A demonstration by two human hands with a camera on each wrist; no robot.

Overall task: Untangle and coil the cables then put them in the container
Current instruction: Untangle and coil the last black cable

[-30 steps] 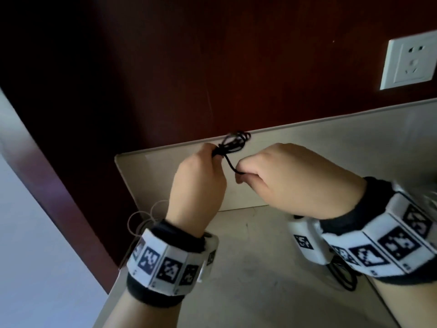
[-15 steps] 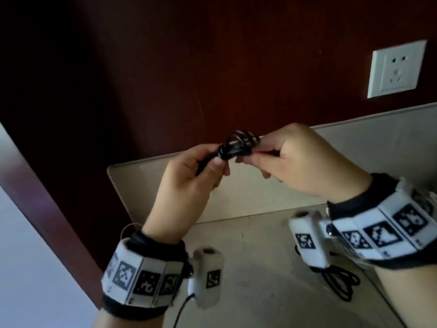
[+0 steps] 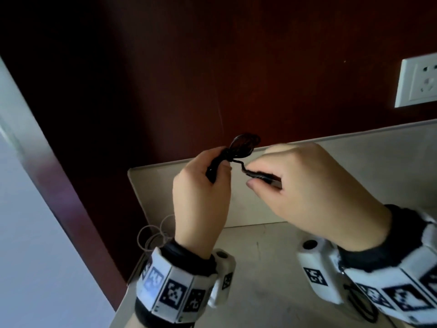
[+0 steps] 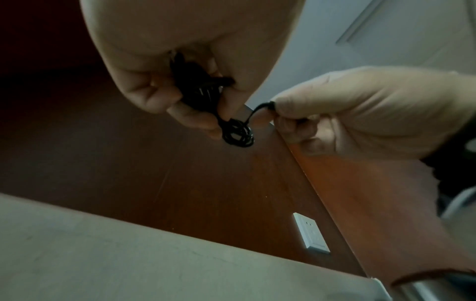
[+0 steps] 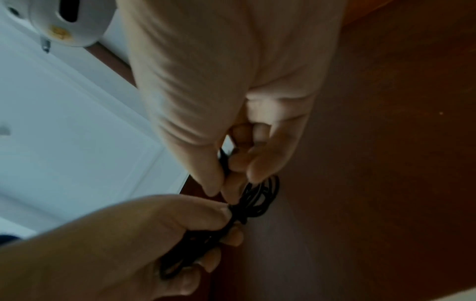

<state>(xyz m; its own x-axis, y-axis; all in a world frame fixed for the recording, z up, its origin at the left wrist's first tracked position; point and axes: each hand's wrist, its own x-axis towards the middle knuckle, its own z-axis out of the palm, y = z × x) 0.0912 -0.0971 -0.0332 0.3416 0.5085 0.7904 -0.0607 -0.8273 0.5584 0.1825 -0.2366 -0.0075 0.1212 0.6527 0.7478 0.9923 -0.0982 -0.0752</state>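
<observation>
A small black cable coil sticks up out of my left hand, which grips the bundle's lower part in curled fingers. My right hand pinches the cable's free plug end just right of the coil, a short bent stretch of cable running between the two hands. The left wrist view shows the coil below my left fingers and the right hand pinching the end. In the right wrist view the coil lies between both hands. Both hands hover over a beige container.
Another black cable lies at the bottom right, partly under my right wrist. Thin pale cable loops sit at the container's left edge. A dark wood panel with a white wall socket stands right behind.
My right hand has drawn back from the coil, down and to the right, pulling the plug end out. The left hand keeps its grip on the bundle.
</observation>
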